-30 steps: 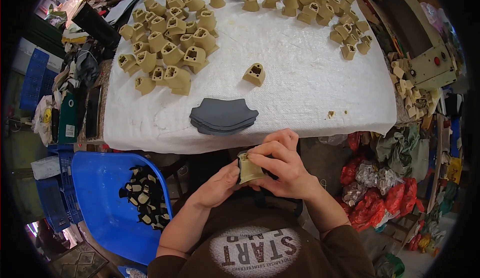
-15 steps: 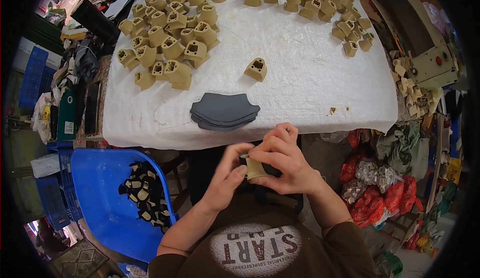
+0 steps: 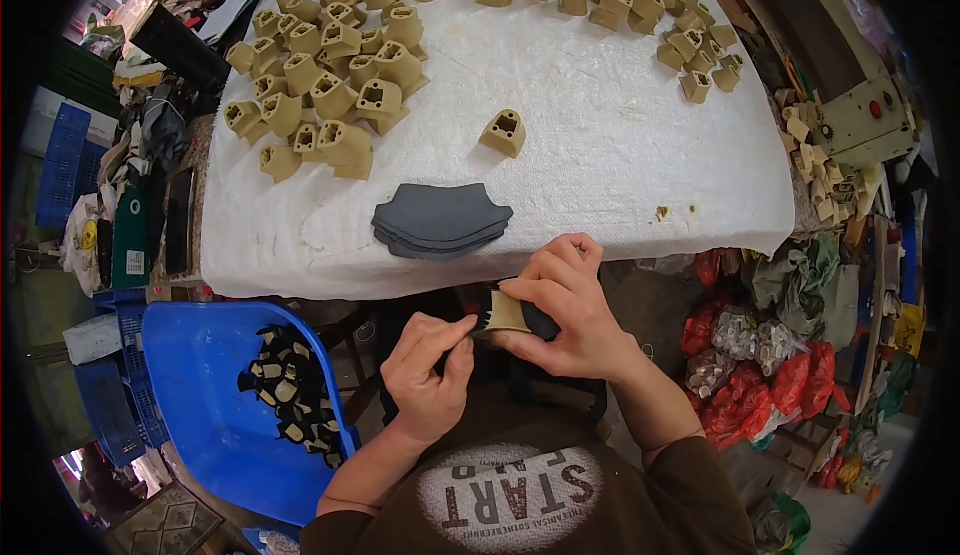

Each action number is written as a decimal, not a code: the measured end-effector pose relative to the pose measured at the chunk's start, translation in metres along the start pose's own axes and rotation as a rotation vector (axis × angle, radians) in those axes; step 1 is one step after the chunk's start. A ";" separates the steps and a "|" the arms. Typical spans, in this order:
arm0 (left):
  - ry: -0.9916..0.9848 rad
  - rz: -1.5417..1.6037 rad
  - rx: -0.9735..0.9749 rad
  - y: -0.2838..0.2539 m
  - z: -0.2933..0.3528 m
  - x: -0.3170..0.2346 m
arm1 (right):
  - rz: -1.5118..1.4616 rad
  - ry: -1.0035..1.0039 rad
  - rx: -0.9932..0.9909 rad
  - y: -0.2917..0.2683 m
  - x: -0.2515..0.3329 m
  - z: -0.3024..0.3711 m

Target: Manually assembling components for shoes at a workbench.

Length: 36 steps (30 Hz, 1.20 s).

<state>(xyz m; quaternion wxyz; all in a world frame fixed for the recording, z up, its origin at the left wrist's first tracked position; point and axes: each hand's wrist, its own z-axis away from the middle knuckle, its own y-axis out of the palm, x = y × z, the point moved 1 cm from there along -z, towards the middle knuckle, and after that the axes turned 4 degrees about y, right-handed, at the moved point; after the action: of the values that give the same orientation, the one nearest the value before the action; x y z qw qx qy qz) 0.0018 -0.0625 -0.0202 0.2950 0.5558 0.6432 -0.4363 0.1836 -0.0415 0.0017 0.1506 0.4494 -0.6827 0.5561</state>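
In front of my body, beyond the table's near edge, a tan shoe heel is in my right hand, thumb below and fingers above. A dark grey cover piece wraps the heel's far side, and its ragged dark edge shows along the left side. My left hand is closed, thumb and forefinger pinched at that left edge of the cover. On the white-covered table lie a stack of dark grey cut cover pieces and one loose tan heel behind it.
Many bare tan heels crowd the table's left, with more heels at the back right. A blue tub at lower left holds dark-covered heels. Red bags lie at right, below a machine box.
My left hand has drawn back left and down from the top of the heel to its left edge. My right hand keeps its hold. The view has shifted slightly.
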 end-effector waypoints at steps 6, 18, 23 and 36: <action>-0.202 0.008 -0.037 0.001 0.007 -0.003 | 0.051 0.011 -0.016 0.002 0.002 0.001; 0.072 -0.125 0.171 -0.006 -0.010 -0.008 | -0.129 0.009 0.020 -0.004 -0.012 0.004; -0.313 0.631 0.166 0.003 -0.007 0.007 | -0.335 -0.006 0.101 -0.002 -0.016 0.006; 0.161 -0.094 0.180 0.006 -0.020 -0.010 | -0.305 -0.020 0.226 0.001 -0.009 0.002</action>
<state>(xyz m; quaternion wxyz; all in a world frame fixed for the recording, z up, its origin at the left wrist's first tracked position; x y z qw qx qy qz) 0.0119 -0.0492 -0.0043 0.1707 0.5826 0.6482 -0.4596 0.1883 -0.0391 -0.0066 0.1750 0.5671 -0.5413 0.5956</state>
